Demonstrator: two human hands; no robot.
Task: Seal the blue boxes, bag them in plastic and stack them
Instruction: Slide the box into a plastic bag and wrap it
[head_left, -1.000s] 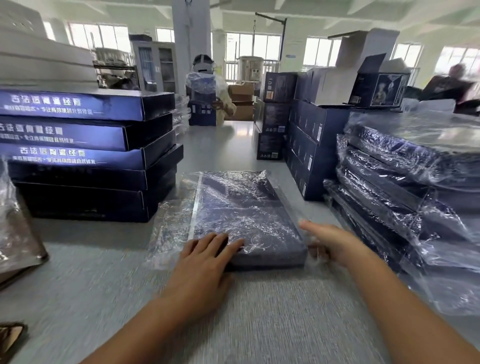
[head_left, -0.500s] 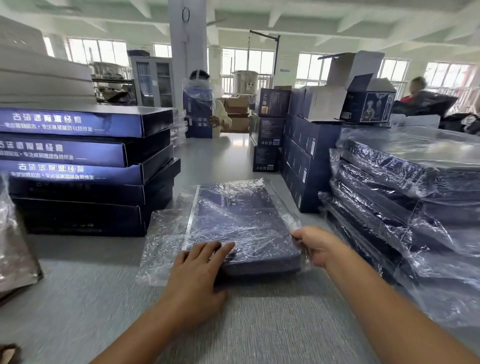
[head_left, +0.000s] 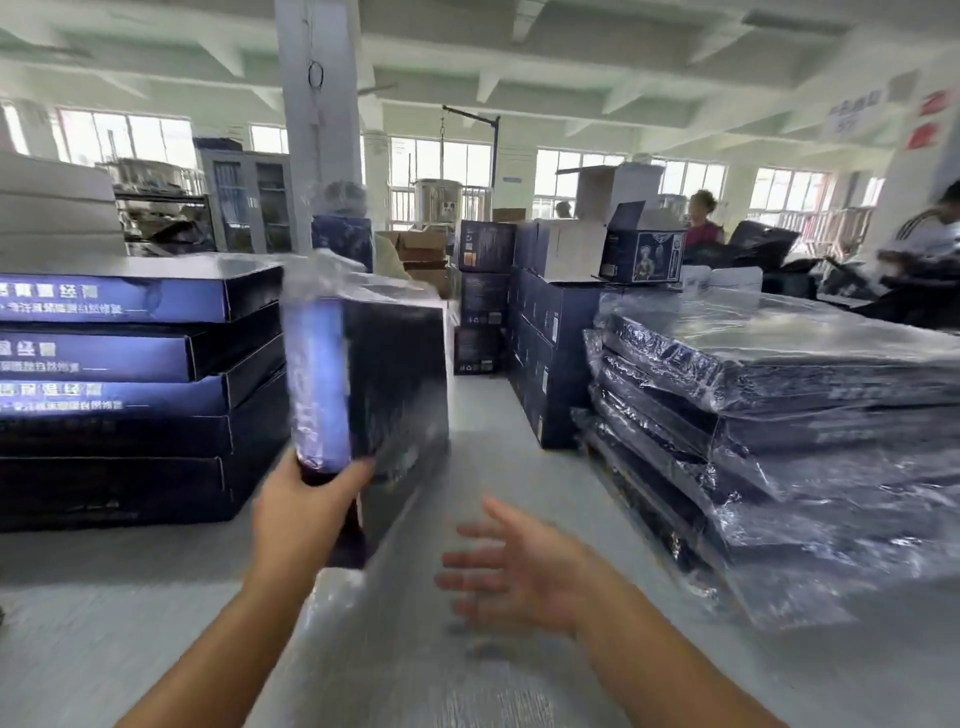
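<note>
1. The left hand grips the bagged blue box at its near lower corner. The thumb lies on the side facing right and the other fingers wrap round the narrow lit edge.
2. The box stands on edge, rising up and away from the left fingers, with its broad dark face turned to the right. Motion blur hides its print.
3. Clear plastic covers the box, and a loose end of the bag hangs just below the left hand, above the grey table. Whether that end touches the table cannot be told.
4. The right hand holds nothing. Its fingers are straight and spread, palm turned left, tips pointing toward the box but apart from it, with bare table between them.
5. Left of the left fingers, just beside the held box, is a stack of unbagged blue boxes, at least 5 high, lying flat with printed sides toward the camera.
6. Right of the right fingers, and well apart from them, is a stack of bagged boxes, flat, with crinkled plastic hanging over their edges.
7. Beyond both sets of fingertips, past the held box, dark cartons are piled on the far part of the table, in front of a pale pillar.
8. Far off to the right, 2 people are among more cartons, too blurred to tell more.
</note>
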